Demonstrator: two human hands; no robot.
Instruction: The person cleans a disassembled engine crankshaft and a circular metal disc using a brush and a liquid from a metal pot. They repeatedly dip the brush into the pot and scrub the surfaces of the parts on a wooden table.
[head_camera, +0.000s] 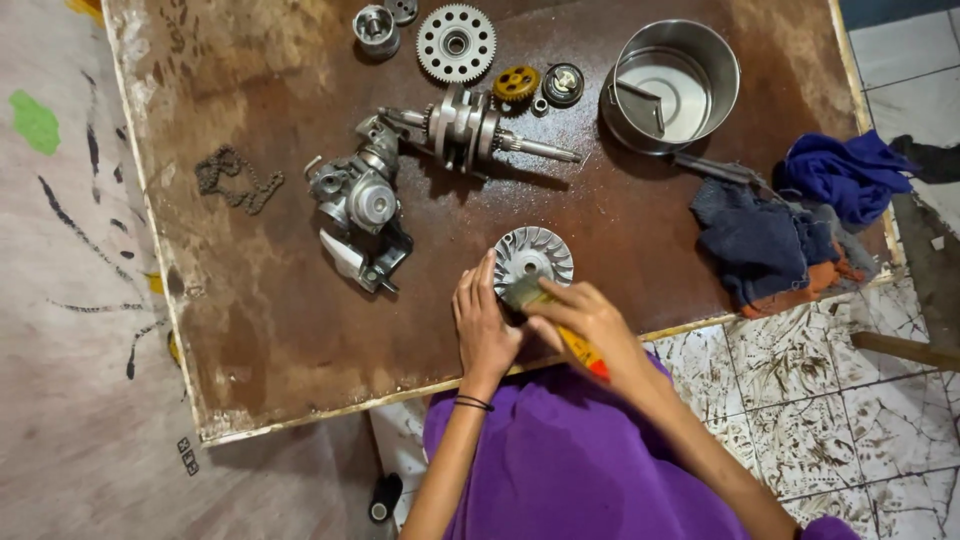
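- Silvery metal, finned like a fan: the round pulley disc (534, 256) lies flat on the brown desk (260, 320), near its front edge, and it is the part under work.
- The left hand (484, 318) rests with fingers extended and close together against the disc's left rim, steadying it; it grips nothing.
- The right hand (585, 315) is closed around a brush (560, 325) with a yellow and red handle, bristle end lying on the near edge of the disc, just beside the left hand's fingertips.
- Judging by this, brushing of the disc is under way; whether its fins are already clean cannot be told.
- Beyond the hands, further up the desk, lie a crankshaft (470, 125), a grey engine housing piece (360, 200), a large toothed gear (456, 42) and a small yellow gear (516, 83), none of them touched.
- Far to the left of the hands lies a coiled chain (236, 178).
- Up and right of the right hand stands a steel pot (672, 85); blue rags (800, 215) are heaped further right.
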